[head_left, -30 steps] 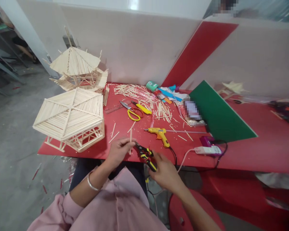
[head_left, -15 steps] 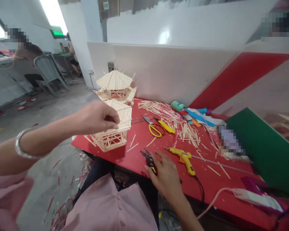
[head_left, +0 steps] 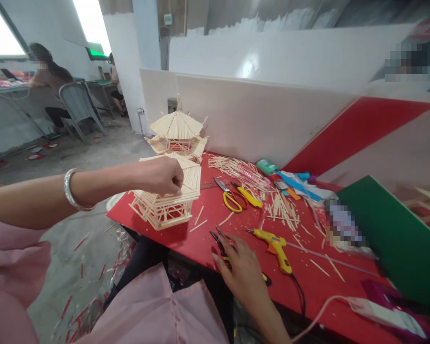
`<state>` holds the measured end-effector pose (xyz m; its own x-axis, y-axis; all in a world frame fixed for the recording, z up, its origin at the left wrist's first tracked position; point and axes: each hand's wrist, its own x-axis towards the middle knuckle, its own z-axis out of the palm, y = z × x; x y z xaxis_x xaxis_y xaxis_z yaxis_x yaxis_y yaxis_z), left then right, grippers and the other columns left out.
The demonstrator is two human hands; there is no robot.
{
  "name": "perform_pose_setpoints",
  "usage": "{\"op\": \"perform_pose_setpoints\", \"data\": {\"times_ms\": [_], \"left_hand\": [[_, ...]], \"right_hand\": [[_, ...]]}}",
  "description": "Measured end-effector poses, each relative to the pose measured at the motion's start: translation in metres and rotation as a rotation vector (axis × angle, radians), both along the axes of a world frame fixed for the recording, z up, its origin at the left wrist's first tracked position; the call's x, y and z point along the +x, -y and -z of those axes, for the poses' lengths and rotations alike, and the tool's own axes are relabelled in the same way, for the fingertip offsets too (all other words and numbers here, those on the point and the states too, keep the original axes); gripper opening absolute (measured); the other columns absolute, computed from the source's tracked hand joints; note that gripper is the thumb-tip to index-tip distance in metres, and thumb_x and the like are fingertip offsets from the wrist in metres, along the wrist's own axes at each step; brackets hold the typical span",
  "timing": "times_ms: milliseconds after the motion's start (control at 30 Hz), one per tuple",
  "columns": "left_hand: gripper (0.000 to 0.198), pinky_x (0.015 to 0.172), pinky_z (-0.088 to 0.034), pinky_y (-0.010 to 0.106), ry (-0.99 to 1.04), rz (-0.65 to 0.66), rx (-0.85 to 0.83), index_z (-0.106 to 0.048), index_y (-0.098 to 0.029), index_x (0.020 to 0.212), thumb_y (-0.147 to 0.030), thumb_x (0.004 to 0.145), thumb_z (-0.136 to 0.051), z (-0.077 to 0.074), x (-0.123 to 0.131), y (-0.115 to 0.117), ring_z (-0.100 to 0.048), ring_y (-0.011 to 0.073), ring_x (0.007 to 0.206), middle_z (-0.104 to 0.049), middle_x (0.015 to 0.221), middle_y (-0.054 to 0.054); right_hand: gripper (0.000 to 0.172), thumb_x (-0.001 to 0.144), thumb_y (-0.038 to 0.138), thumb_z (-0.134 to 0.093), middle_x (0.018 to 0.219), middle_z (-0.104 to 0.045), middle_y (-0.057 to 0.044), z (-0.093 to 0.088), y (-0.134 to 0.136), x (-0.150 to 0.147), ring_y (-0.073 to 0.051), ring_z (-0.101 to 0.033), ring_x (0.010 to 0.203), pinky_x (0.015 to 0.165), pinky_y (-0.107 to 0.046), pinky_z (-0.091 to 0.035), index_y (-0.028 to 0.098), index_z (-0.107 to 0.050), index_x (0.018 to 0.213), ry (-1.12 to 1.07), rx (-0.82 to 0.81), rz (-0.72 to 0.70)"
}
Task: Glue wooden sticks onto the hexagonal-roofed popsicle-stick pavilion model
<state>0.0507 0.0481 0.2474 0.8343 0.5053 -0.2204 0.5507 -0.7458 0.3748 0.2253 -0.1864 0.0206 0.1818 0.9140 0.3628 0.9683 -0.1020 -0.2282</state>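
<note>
My left hand (head_left: 161, 176), a silver bangle on its wrist, is closed in a pinch at the roof of a small pavilion model (head_left: 175, 210) built from thin wooden sticks. What its fingertips hold, if anything, is hidden. On the red tabletop, my right hand (head_left: 241, 267) lies over a pair of black-and-yellow pliers (head_left: 218, 239), fingers stretched and apart, not wrapped round the handles. To its right lies a yellow glue gun (head_left: 274, 246). Behind the near model stands a taller stick pavilion (head_left: 179, 126) with a pointed roof.
Yellow-handled scissors (head_left: 231, 198) and a yellow cutter (head_left: 249, 195) lie mid-table beside piles of loose sticks (head_left: 281, 210). A green board (head_left: 397, 234) leans at the right. A white power strip (head_left: 387, 315) with its cord lies near the front edge. People sit far left.
The view has shifted, so the table sits slightly lower. My left hand has settled against the model's roof, its fingers curled. My right hand has moved a little further over the pliers.
</note>
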Motion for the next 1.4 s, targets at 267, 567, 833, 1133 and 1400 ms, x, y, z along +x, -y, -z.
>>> {"op": "perform_pose_setpoints", "data": {"times_ms": [267, 567, 833, 1133, 1400], "left_hand": [[0.012, 0.055, -0.025, 0.028, -0.011, 0.054, 0.014, -0.066, -0.017, 0.053, -0.013, 0.061, -0.058, 0.0, 0.004, 0.004, -0.044, 0.01, 0.052, -0.06, 0.053, 0.0], [0.013, 0.051, -0.025, 0.027, 0.044, 0.013, -0.079, -0.067, -0.018, 0.053, -0.012, 0.055, -0.056, 0.004, 0.003, 0.005, -0.048, 0.0108, 0.049, -0.061, 0.051, -0.001], [0.013, 0.052, -0.026, 0.027, 0.056, 0.004, -0.089, -0.067, -0.019, 0.052, -0.011, 0.055, -0.057, 0.004, 0.003, 0.004, -0.048, 0.0107, 0.048, -0.06, 0.049, -0.001], [0.012, 0.053, -0.025, 0.029, 0.031, 0.037, -0.077, -0.067, -0.017, 0.055, -0.011, 0.058, -0.057, 0.007, 0.003, 0.002, -0.048, 0.0121, 0.049, -0.06, 0.051, 0.001], [0.013, 0.052, -0.027, 0.027, -0.017, 0.06, -0.028, -0.066, -0.017, 0.056, -0.013, 0.06, -0.055, 0.005, 0.004, 0.003, -0.049, 0.0119, 0.05, -0.059, 0.052, 0.0]], "right_hand": [[0.039, 0.094, 0.039, -0.048, 0.121, -0.063, -0.015, 0.006, -0.002, -0.002, -0.031, -0.06, 0.111, 0.088, -0.047, -0.051, 0.021, -0.06, 0.127, -0.031, -0.017, -0.029], [0.038, 0.094, 0.038, -0.047, 0.119, -0.064, -0.014, 0.012, -0.001, 0.002, -0.03, -0.061, 0.108, 0.086, -0.046, -0.053, 0.023, -0.061, 0.126, -0.021, -0.007, -0.038], [0.037, 0.094, 0.038, -0.048, 0.117, -0.065, -0.014, 0.013, -0.003, 0.001, -0.029, -0.061, 0.108, 0.087, -0.046, -0.052, 0.023, -0.062, 0.124, -0.049, 0.011, -0.042], [0.035, 0.093, 0.035, -0.05, 0.12, -0.063, -0.014, 0.013, -0.003, -0.001, -0.031, -0.06, 0.11, 0.089, -0.048, -0.052, 0.021, -0.063, 0.122, -0.04, -0.022, -0.034], [0.036, 0.093, 0.034, -0.05, 0.119, -0.064, -0.014, 0.01, -0.003, -0.002, -0.03, -0.06, 0.109, 0.089, -0.047, -0.051, 0.021, -0.062, 0.125, -0.037, -0.025, -0.026]]}}
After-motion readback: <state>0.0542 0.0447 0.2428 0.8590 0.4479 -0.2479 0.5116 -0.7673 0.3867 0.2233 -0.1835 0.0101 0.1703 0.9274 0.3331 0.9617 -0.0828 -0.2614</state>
